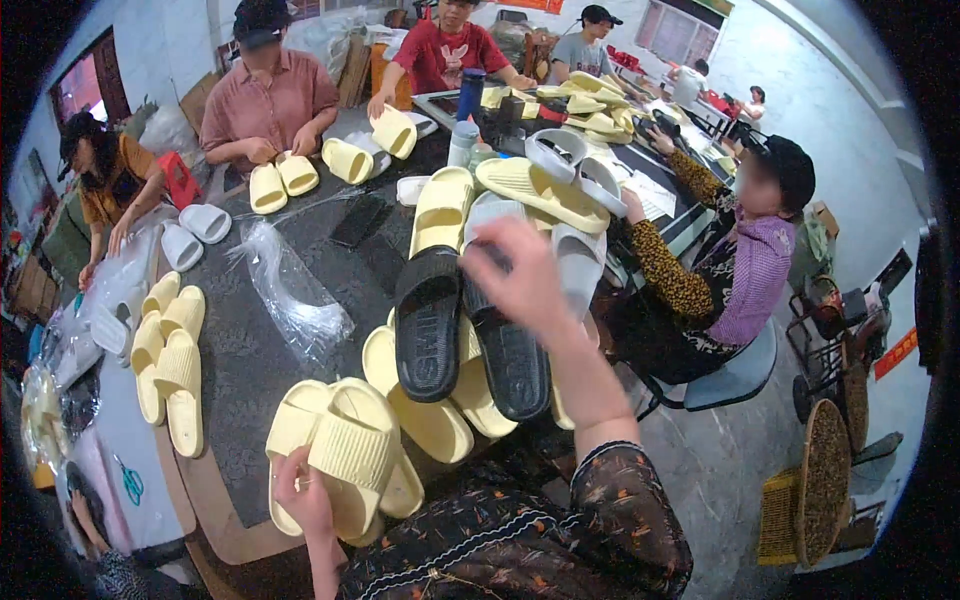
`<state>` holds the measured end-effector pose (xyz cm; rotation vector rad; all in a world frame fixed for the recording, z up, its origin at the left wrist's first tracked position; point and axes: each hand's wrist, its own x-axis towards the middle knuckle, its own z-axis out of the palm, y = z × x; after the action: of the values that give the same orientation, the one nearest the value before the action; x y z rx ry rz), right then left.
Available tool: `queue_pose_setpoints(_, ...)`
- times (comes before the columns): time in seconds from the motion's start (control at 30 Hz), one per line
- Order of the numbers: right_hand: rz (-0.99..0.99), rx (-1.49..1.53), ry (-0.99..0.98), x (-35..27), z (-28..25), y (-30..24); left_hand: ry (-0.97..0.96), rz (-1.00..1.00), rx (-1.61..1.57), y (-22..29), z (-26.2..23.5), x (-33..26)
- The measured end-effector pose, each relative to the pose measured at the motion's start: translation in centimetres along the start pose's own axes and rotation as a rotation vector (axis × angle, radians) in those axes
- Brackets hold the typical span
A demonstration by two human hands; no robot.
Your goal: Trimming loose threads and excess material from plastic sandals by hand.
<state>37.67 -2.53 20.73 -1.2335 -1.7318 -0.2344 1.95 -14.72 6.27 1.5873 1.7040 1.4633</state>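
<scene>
Hands: I see my left hand [303,492] gripping a pale yellow slipper [352,447] at lower centre | right hand [528,280] spread loose over the black slippers [470,335] mid-frame, nearer them | their long axes run top to bottom, toes toward me | grey table [245,360] underneath.

Your right hand [525,280] is blurred, and it covers the heel ends of the black slides [470,335], so your grip there cannot be told. Your left hand [305,495] sits partly behind a yellow slide [350,450]. The black slides hide most of the yellow pairs [430,420] beneath them.
</scene>
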Motion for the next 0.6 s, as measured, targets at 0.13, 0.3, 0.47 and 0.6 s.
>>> queue_pose_setpoints(0.13,0.007,0.439,-0.346,-5.5,3.2,-7.4,0.043,-0.057,-0.046,1.3,0.1,-0.7)
queue_pose_setpoints(0.3,-0.001,0.519,-0.48,-10.3,6.4,-11.8,0.076,-0.029,-0.131,3.2,1.2,-0.5)
queue_pose_setpoints(0.47,0.037,0.408,-0.571,-11.1,9.1,-11.5,-0.186,-0.045,0.079,4.0,0.9,-1.5)
queue_pose_setpoints(0.6,0.042,0.449,-0.624,-11.3,10.6,-11.5,-0.397,-0.044,0.036,4.4,0.0,-2.9)
